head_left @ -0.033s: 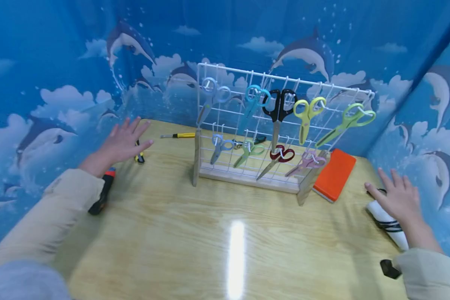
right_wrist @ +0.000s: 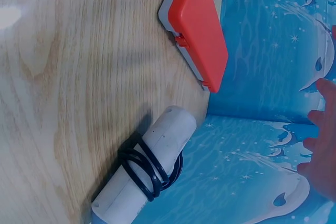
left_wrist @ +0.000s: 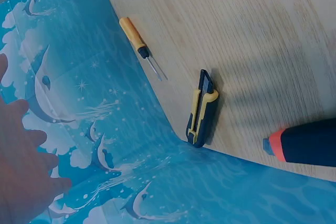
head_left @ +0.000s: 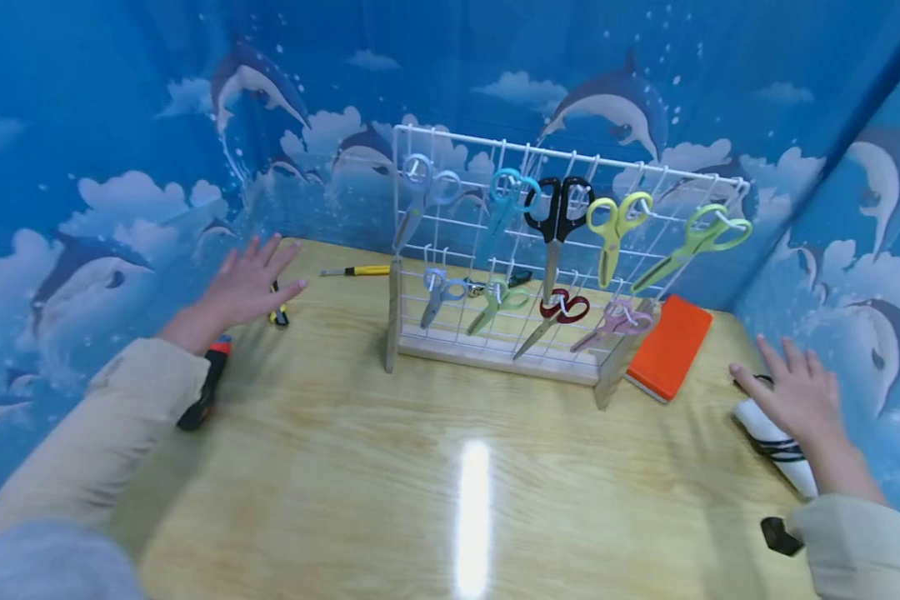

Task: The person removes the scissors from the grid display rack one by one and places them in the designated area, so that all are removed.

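Observation:
My left hand (head_left: pixel 247 283) hangs with fingers spread and holds nothing, over the left back part of the table. Below it lies a black and yellow utility knife (left_wrist: pixel 195 114); the hand partly covers it in the head view. A dark tool with a red collar (left_wrist: pixel 310 142) is beside the left forearm. On the right, my right hand (head_left: pixel 798 400) is also spread and holds nothing. It overlaps a white cylinder (right_wrist: pixel 170 127) with a black cord (right_wrist: pixel 142 169) wound round it. Between the hands stands a white wire rack (head_left: pixel 480 142) hung with scissors.
Black scissors (head_left: pixel 558 217), yellow scissors (head_left: pixel 611 237) and several others hang on the rack's hooks in two rows. A yellow-handled screwdriver (head_left: pixel 367 270) lies left of it, a red case (head_left: pixel 671 346) right of it. Blue dolphin-print curtains (head_left: pixel 450 67) border the wooden table (head_left: pixel 360 483).

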The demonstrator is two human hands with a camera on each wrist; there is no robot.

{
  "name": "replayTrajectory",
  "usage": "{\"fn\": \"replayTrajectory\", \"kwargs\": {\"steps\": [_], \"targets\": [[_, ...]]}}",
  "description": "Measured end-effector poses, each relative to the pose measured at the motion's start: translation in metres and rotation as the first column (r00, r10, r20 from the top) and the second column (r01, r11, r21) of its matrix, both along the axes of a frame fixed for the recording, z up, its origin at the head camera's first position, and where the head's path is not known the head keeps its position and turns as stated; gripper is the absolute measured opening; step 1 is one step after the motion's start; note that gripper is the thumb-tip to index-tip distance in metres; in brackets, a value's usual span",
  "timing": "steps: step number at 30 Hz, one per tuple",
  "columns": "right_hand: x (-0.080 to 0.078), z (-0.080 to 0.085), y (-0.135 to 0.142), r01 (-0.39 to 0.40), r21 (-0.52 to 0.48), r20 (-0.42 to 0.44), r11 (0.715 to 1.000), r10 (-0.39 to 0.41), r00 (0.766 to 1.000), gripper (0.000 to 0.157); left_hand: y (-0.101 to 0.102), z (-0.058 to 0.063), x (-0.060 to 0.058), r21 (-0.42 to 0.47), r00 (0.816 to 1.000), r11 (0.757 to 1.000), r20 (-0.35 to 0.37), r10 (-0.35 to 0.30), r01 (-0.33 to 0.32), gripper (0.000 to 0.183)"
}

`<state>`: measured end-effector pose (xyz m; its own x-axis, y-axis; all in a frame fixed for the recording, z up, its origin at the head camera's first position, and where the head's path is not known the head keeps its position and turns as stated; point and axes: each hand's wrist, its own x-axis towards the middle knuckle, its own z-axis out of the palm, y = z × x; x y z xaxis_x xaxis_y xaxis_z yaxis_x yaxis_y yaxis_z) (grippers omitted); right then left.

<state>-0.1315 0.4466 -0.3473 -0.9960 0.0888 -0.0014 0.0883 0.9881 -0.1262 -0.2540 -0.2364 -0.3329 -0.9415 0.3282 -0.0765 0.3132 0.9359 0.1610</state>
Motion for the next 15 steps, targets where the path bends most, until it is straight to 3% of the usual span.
{"fn": "replayTrajectory", "kwargs": {"steps": [3, 15], "targets": [[0.002, -0.002, 0.001, 0.014, -0.001, 0.005, 1.0, -0.014, 1.0, 0.071, 0.001, -0.003, -0.006, -0.006, 1.0, 1.0, 0.004, -0.007, 0.007, 0.069], [-0.002, -0.004, 0.0, 0.042, -0.003, 0.034, 0.999, -0.042, 0.999, 0.073, -0.001, -0.014, -0.01, 0.015, 1.0, 1.0, 0.013, 0.017, -0.017, 0.069]]}}
